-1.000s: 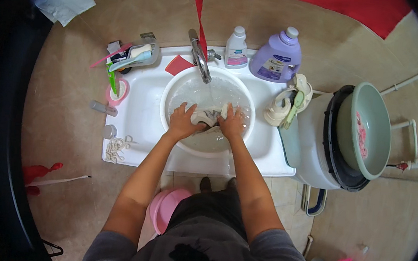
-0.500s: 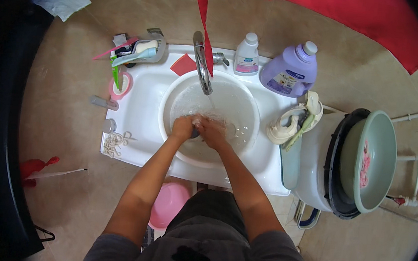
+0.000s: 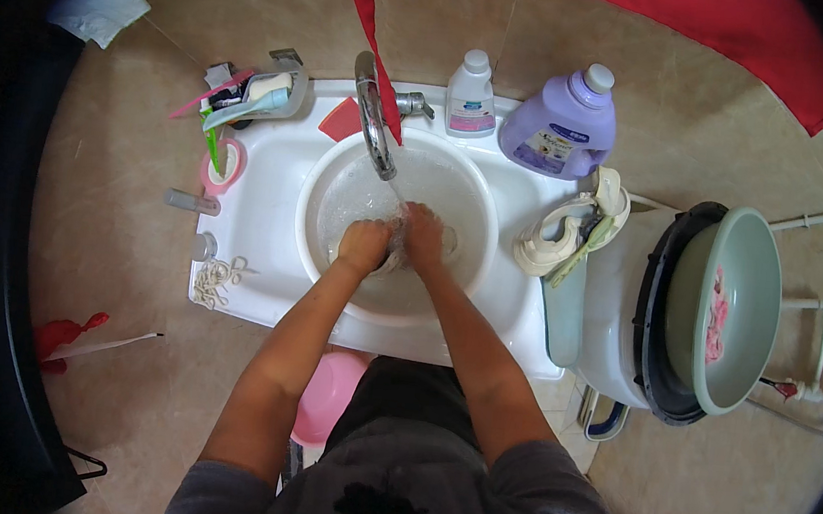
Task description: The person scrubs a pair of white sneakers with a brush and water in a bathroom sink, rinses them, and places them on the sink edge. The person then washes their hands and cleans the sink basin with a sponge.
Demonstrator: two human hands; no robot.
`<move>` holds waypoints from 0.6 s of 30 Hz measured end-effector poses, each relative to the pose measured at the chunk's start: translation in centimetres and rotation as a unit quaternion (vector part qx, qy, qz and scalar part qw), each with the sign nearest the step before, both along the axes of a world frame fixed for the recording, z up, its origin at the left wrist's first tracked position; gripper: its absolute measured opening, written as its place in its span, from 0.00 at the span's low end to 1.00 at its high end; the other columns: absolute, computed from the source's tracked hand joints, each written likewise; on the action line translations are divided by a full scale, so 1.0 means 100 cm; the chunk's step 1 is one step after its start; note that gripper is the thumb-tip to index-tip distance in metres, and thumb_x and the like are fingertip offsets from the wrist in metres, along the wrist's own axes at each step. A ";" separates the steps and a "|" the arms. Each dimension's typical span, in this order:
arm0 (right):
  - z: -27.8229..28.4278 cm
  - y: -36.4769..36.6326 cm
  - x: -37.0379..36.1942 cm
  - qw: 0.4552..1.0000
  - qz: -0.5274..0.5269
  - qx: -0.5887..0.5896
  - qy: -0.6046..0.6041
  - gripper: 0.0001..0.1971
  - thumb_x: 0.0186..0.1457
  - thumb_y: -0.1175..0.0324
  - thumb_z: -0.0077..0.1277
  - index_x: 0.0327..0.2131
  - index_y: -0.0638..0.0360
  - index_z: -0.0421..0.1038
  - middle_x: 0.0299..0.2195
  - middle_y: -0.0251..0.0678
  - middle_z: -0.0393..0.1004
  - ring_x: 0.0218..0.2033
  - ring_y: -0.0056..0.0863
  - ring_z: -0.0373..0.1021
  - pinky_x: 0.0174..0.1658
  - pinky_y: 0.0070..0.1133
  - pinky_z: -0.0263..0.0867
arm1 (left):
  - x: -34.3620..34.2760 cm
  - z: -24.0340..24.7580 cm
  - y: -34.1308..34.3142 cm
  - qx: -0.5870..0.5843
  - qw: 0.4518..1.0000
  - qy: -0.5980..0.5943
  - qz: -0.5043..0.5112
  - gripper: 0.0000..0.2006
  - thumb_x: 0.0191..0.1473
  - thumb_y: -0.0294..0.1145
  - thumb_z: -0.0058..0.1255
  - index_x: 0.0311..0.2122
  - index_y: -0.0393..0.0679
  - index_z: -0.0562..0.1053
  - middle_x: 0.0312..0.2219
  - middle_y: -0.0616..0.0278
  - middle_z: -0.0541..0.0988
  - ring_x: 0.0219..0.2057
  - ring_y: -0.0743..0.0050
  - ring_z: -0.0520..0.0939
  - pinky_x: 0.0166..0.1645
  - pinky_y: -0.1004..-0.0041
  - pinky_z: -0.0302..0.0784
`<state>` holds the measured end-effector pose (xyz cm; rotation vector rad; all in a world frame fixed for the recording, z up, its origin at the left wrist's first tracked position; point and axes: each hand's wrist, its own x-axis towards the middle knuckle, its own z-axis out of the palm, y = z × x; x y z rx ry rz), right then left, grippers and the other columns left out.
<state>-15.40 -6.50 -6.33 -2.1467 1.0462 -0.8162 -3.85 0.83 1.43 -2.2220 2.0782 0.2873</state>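
Both hands are down in a white round basin (image 3: 305, 247) of cloudy water set in the sink. Water runs from the chrome faucet (image 3: 375, 120) onto them. My left hand (image 3: 365, 245) is closed, with its fingers curled round a pale and dark-grey wet thing (image 3: 393, 259). My right hand (image 3: 421, 236) presses against the same thing from the other side, under the stream, fingers bent. The hands and the water cover most of it, so its kind does not show. On the sink's right side rests a cream shoe (image 3: 543, 245) with a pale green strip across it.
A white bottle (image 3: 471, 99) and a purple detergent jug (image 3: 561, 123) stand along the back rim. Pale laces (image 3: 216, 283) and a pink tape roll (image 3: 225, 168) lie at left. A green basin (image 3: 747, 319) leans at right; a pink basin (image 3: 326, 402) sits below.
My right hand has moved up under the stream, and the hands are slightly farther apart. More of the pale thing shows between and beside them. The whole view has shifted a little.
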 end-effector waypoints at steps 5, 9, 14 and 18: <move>0.024 -0.027 -0.009 0.976 -0.129 0.170 0.039 0.13 0.62 0.59 0.41 0.42 0.53 0.70 0.24 0.45 0.76 0.26 0.47 0.72 0.35 0.39 0.67 | 0.002 0.003 -0.004 -0.068 0.992 0.063 0.088 0.09 0.54 0.37 0.48 0.32 0.43 0.74 0.22 0.50 0.79 0.24 0.50 0.81 0.31 0.58 0.76; 0.047 -0.038 -0.015 0.924 -0.141 0.354 -0.040 0.13 0.57 0.58 0.51 0.39 0.56 0.73 0.26 0.40 0.76 0.27 0.43 0.71 0.35 0.33 0.67 | 0.001 0.013 -0.008 -0.039 0.986 0.069 0.149 0.16 0.55 0.45 0.50 0.29 0.41 0.75 0.20 0.48 0.78 0.25 0.48 0.81 0.31 0.57 0.76; 0.054 -0.012 -0.018 0.997 -0.066 -0.027 0.027 0.12 0.53 0.66 0.52 0.42 0.54 0.74 0.37 0.42 0.73 0.44 0.41 0.68 0.49 0.34 0.63 | 0.006 0.003 -0.010 -0.010 0.972 0.130 0.196 0.13 0.54 0.40 0.49 0.39 0.43 0.74 0.25 0.43 0.79 0.30 0.44 0.81 0.35 0.54 0.76; 0.044 -0.004 -0.014 0.986 -0.042 0.096 0.130 0.14 0.52 0.72 0.47 0.43 0.53 0.73 0.40 0.41 0.74 0.49 0.41 0.68 0.51 0.34 0.61 | 0.014 -0.024 -0.009 -0.009 0.960 0.253 0.122 0.15 0.52 0.32 0.47 0.46 0.44 0.71 0.30 0.40 0.79 0.34 0.41 0.80 0.39 0.54 0.76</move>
